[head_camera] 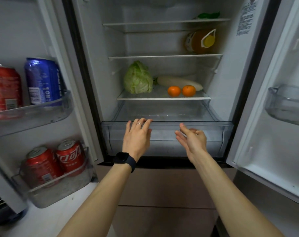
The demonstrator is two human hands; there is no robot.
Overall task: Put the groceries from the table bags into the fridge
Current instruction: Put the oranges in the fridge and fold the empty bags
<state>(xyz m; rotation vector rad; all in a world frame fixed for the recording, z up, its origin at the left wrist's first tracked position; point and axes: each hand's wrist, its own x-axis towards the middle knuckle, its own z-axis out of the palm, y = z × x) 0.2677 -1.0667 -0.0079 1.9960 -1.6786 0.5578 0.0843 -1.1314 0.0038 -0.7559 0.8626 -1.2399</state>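
Two hands are at the clear crisper drawer (196, 124). The left hand (137, 135) has fingers straight and slightly spread, tips on the drawer's front rim. The right hand (191, 137) has fingers loosely extended and holds nothing; contact with the drawer cannot be determined. The cabbage (138, 78) sits at the left edge of the lowest glass shelf (162, 98), and the daikon (177, 82) lies behind two tangerines (174, 91) at its front edge. A green item (208, 15) on the top shelf (166, 23) is mostly hidden.

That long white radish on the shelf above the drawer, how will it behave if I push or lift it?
The white radish looks thick and solid, so probably stiff and fairly heavy. It lies on its side on the glass shelf, so a push may roll it. The two oranges sit just in front and would likely roll too.
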